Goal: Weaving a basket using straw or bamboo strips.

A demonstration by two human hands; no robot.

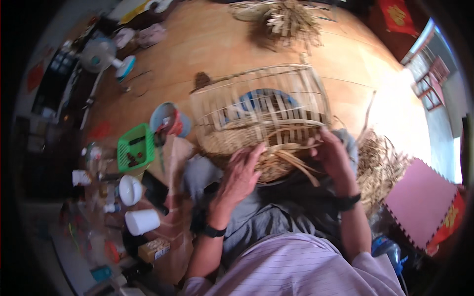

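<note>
A half-woven basket point(224, 140) of pale, flat strips lies across my lap. Its near part is closely woven, while bare upright stakes fan out on the far side. My left hand point(242, 170) rests on the woven part with its fingers stretched out. At the basket's right end, the fingers of my right hand point(330, 152) are bent in a pinch on a thin weaving strip point(308, 144); their tips are slightly blurred. Loose strip ends point(298, 165) stick out between my hands toward me. A blue round thing point(256, 98) shows through the stakes.
A green plastic basket point(136, 148), a bucket point(170, 118) and white cups point(142, 222) stand to the left, near a fan point(98, 54). Bundles of dry strips lie at the right point(382, 163) and far ahead point(291, 22). A pink foam mat point(419, 202) leans at the right.
</note>
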